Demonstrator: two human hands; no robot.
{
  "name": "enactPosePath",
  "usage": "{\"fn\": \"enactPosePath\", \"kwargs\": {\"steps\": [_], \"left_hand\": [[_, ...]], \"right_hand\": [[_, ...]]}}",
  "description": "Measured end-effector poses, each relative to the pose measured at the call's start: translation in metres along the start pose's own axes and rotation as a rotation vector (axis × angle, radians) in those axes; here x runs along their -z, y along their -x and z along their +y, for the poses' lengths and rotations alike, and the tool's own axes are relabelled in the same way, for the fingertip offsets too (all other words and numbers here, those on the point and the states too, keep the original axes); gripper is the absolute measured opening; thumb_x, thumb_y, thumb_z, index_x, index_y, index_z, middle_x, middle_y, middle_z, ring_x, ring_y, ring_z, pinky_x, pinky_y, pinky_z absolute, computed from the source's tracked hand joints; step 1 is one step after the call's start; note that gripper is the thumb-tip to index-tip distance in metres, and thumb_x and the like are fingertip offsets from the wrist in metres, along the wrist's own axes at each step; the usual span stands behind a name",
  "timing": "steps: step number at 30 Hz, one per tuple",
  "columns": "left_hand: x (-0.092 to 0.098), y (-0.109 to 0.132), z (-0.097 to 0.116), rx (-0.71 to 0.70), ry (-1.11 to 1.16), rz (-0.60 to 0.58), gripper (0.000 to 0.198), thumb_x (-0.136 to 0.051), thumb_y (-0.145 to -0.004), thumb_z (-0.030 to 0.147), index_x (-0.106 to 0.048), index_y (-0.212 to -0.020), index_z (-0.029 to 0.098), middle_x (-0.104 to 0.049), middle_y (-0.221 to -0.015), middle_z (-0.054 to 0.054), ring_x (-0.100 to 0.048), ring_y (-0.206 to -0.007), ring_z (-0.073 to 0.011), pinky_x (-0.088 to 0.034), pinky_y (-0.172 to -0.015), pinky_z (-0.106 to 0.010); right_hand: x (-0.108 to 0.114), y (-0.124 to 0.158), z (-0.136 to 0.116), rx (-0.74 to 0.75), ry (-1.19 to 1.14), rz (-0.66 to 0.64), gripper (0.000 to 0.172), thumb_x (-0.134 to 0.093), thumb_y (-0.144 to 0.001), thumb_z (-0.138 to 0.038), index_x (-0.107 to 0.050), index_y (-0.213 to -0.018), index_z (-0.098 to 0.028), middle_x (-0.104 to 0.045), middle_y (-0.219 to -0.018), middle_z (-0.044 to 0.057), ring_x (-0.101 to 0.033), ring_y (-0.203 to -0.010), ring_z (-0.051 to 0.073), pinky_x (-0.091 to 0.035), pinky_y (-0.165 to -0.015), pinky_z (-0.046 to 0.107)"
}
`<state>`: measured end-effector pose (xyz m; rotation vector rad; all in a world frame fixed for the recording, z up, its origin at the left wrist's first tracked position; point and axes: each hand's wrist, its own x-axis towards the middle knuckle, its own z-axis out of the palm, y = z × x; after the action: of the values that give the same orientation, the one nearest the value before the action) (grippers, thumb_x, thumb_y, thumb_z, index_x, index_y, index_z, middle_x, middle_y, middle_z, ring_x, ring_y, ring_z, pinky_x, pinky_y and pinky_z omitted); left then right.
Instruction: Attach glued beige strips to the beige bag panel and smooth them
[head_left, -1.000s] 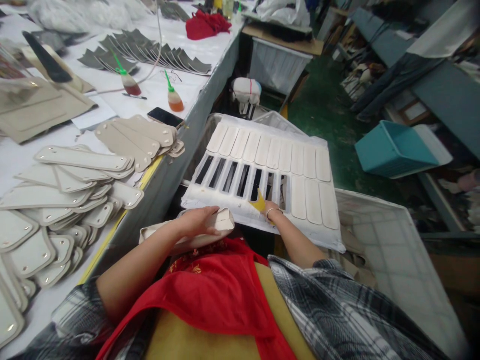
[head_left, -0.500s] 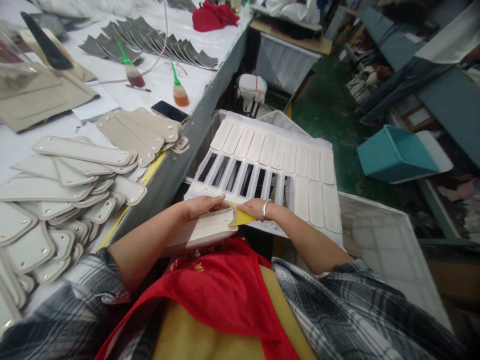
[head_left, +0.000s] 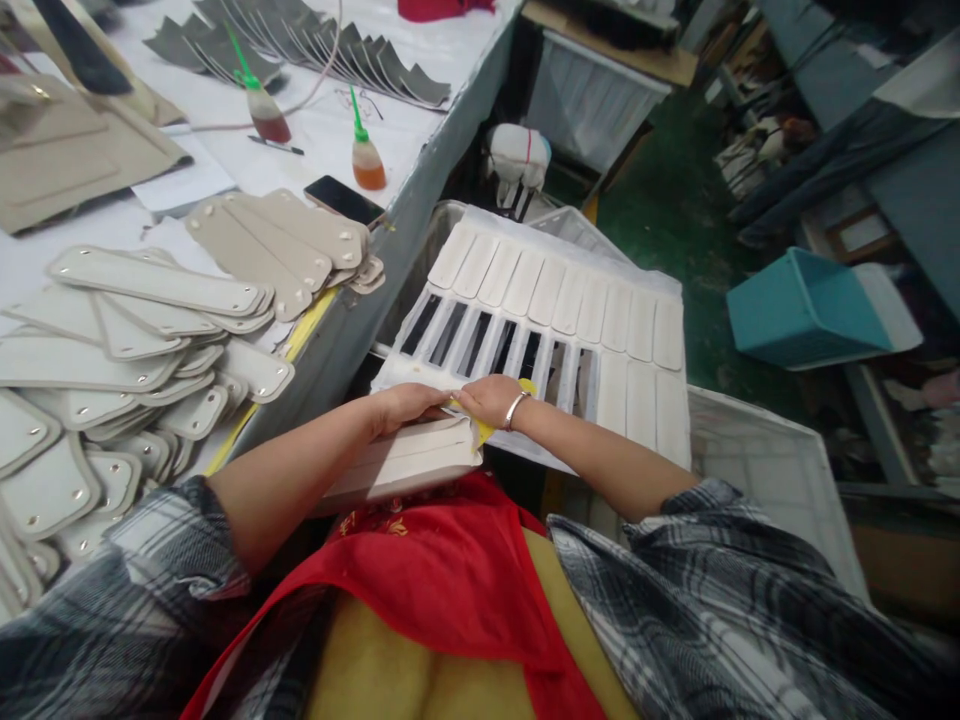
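My left hand rests on top of a stack of long cream leather strips held over my lap, fingers curled over its far edge. Just to the right, my right hand is closed on a yellow strip at the end of the stack. Both hands meet at the near edge of a white die-cut sheet. That sheet has several empty slots on its left and several cream pieces still seated in it.
On the left, a worktable holds heaps of cream strap pieces, two glue bottles, a black phone and grey cut pieces. White crates sit under and right of the sheet. A teal basket lies on the green floor.
My right hand came back from the sheet's slots with the yellow strip and joined my left hand at the stack. The view has shifted slightly.
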<state>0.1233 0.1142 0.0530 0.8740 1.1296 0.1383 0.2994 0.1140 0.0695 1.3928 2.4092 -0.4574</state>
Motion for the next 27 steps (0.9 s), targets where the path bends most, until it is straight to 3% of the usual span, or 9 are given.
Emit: {"fn": "enactPosePath", "kwargs": {"steps": [4,7,18,24,27], "left_hand": [[0.008,0.002,-0.006,-0.053,-0.033,-0.192,0.057,-0.070,-0.059,0.059,-0.067,-0.095,0.015,-0.071,-0.092,-0.007,-0.063,-0.085,-0.0224,-0.047,-0.075,-0.032],[0.012,0.004,-0.009,-0.090,-0.128,-0.231,0.057,-0.066,-0.062,0.061,-0.067,-0.096,0.015,-0.071,-0.093,-0.005,-0.062,-0.085,-0.0219,-0.047,-0.078,-0.033],[0.022,0.028,-0.006,-0.154,-0.602,-0.099,0.058,-0.053,-0.070,0.062,-0.068,-0.102,0.017,-0.070,-0.096,-0.003,-0.061,-0.088,-0.0234,-0.044,-0.081,-0.029],[0.035,0.040,-0.007,-0.228,-0.805,-0.026,0.059,-0.043,-0.076,0.056,-0.064,-0.109,0.013,-0.064,-0.113,-0.009,-0.057,-0.104,-0.0253,-0.038,-0.095,-0.030],[0.036,0.054,-0.007,-0.239,-0.862,0.080,0.060,-0.046,-0.075,0.054,-0.058,-0.116,0.013,-0.056,-0.126,-0.011,-0.051,-0.114,-0.0259,-0.032,-0.101,-0.029]], "right_hand": [[-0.002,0.001,-0.002,0.068,0.051,0.021,0.068,-0.009,-0.094,-0.054,-0.067,-0.097,-0.019,-0.069,-0.096,0.009,-0.062,-0.091,0.023,-0.040,-0.069,0.029],[-0.003,0.004,-0.005,0.088,0.064,0.023,0.061,-0.013,-0.095,-0.048,-0.067,-0.096,-0.019,-0.069,-0.097,0.009,-0.062,-0.091,0.022,-0.040,-0.069,0.029],[0.002,-0.001,-0.020,0.224,0.089,0.033,0.055,-0.016,-0.097,-0.043,-0.065,-0.094,-0.018,-0.068,-0.098,0.007,-0.062,-0.091,0.020,-0.039,-0.069,0.028],[0.009,-0.018,-0.041,0.265,0.114,0.059,0.054,-0.017,-0.096,-0.045,-0.065,-0.095,-0.020,-0.068,-0.100,0.006,-0.062,-0.094,0.020,-0.041,-0.070,0.028],[0.016,-0.026,-0.049,0.310,0.136,0.091,0.055,-0.018,-0.096,-0.048,-0.065,-0.096,-0.019,-0.067,-0.102,0.007,-0.061,-0.098,0.021,-0.043,-0.074,0.029]]}}
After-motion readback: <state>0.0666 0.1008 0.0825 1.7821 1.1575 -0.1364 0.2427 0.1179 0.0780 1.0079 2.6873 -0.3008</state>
